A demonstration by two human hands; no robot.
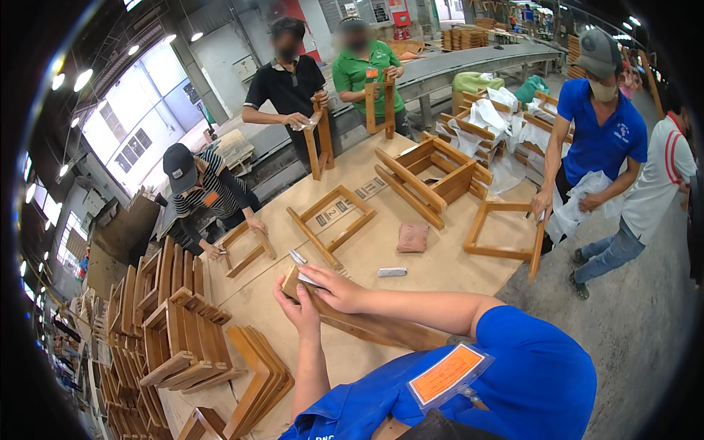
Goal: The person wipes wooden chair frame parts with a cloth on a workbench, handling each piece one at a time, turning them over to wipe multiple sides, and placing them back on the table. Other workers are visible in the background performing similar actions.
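A brown wooden frame [385, 330] stands on the table in front of my body, its end toward the middle of the tabletop. My left hand [301, 312] is wrapped round that end from the left side. On top of the same end lies my right hand [336, 290], its fingers closed over a folded light-grey sanding sheet [309, 281] pressed on the wood. Another small grey-white piece [297, 257] shows just beyond my fingers. A grey-white folded pad [391, 272] and a reddish-brown packet [413, 237] lie on the table to the right.
Wooden frames [334, 224] lie across the brown-covered table [352, 260]. Stacked frames [180, 337] and angled pieces [260, 381] crowd the left. Several co-workers stand round the far and right sides, handling frames. Plastic-wrapped frames [488, 121] are piled at the back right.
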